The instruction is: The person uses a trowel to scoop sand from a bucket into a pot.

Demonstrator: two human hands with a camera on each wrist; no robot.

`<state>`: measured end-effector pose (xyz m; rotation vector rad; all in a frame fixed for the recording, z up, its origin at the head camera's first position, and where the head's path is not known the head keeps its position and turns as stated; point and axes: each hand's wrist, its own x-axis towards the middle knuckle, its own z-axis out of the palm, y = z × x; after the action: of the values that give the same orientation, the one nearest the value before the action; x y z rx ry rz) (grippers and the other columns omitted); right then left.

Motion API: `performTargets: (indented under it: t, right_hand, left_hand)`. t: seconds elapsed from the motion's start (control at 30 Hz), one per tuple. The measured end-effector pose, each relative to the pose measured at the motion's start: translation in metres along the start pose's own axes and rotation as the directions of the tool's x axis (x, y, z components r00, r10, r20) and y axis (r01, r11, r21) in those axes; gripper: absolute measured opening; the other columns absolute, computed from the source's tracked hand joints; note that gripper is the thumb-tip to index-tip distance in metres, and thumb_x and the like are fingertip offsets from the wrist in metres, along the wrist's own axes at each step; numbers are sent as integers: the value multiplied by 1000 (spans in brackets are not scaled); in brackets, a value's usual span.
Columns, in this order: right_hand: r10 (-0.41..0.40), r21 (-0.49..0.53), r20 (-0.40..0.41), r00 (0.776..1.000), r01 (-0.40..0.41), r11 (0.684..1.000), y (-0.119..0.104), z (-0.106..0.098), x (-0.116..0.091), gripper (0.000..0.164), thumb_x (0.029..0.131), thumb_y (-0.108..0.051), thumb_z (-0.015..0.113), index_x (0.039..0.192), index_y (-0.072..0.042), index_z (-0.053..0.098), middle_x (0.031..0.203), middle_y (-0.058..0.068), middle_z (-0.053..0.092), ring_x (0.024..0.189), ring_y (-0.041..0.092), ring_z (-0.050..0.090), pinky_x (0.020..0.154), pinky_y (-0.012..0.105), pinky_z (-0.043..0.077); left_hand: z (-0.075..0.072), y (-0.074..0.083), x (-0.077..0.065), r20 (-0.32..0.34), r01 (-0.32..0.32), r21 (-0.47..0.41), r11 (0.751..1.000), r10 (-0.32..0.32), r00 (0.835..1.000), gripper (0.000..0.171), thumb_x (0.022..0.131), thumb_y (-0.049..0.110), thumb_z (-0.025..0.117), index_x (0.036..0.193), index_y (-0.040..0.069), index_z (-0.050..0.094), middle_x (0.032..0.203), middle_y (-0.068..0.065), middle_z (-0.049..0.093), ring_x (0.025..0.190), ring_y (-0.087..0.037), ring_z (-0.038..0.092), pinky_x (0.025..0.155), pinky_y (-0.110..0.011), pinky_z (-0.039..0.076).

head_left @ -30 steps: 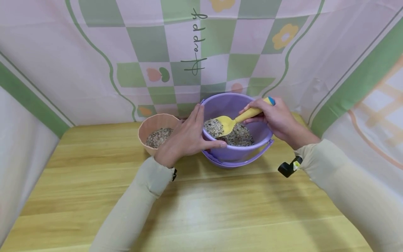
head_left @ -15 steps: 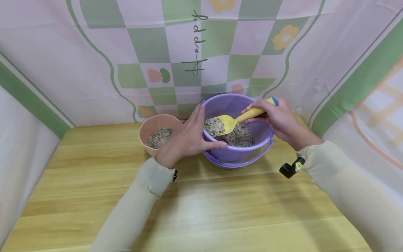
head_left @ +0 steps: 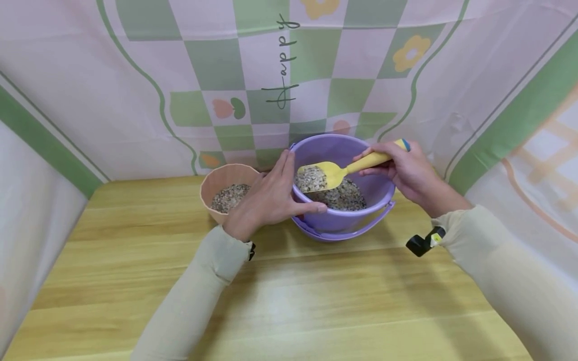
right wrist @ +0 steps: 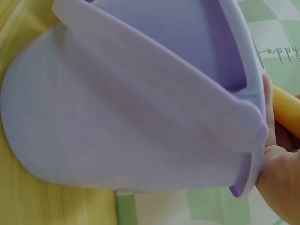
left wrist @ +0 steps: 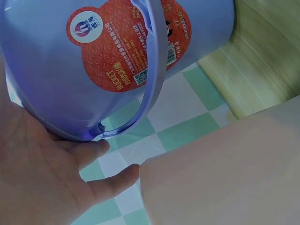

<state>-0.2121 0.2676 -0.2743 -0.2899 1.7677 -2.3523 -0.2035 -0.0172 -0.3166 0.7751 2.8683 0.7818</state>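
A yellow scoop [head_left: 333, 174], loaded with mottled pale grains [head_left: 311, 178], is inside the upper part of a purple bucket [head_left: 334, 220]. My right hand [head_left: 411, 173] grips its blue-tipped handle over the bucket's right side. More speckled grains [head_left: 347, 195] lie at the bottom of the bucket. On the left rim, my left hand [head_left: 271, 198] rests with straight fingers and its thumb stretched along the front. The left wrist view shows those fingers against the rim, one close to a peach bowl [left wrist: 225, 173]. That bowl holds similar grains and is partly hidden behind my left hand.
The bucket's handle [head_left: 356, 233] hangs down at its front, near a red label [left wrist: 117, 51]. Wooden tabletop [head_left: 271, 301] stretches out before both containers. Directly behind them rises a checkered cloth [head_left: 266, 60], with cloth sides at left and right.
My right hand and the loaded scoop have shifted slightly right, drawing the blade a little away from the left rim. The left hand stays on the bucket.
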Motion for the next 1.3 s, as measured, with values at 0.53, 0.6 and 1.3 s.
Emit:
performTargets:
  t: [0.53, 0.6, 1.3]
  right_hand:
    - [8, 72, -17, 1000, -7, 997, -6, -8, -4, 26, 102, -1, 50, 94, 14, 70, 95, 26, 72, 82, 34, 74, 74, 36, 59]
    - [8, 84, -14, 1000, -6, 996, -7, -9, -5, 26, 101, 0, 50, 93, 14, 70, 95, 26, 72, 82, 34, 74, 74, 36, 59]
    - [-53, 183, 52, 997, 42, 982, -19, -19, -10, 30, 103, 4, 43, 96, 19, 68, 93, 28, 71, 87, 36, 73, 75, 38, 59]
  left_hand:
    - [1, 0, 0, -3, 0, -3, 1000, 0, 1000, 139, 65, 95, 50, 160, 8, -4, 167, -12, -5, 149, -34, 19, 114, -49, 31]
    - [1, 0, 0, -4, 2, -7, 1000, -3, 1000, 139, 65, 95, 50, 160, 9, -4, 167, -11, -5, 149, -34, 19, 115, -49, 31]
    - [1, 1, -1, -4, 7, -10, 1000, -7, 1000, 139, 65, 96, 48, 160, 11, -6, 167, -9, -8, 150, -32, 17, 116, -48, 28]
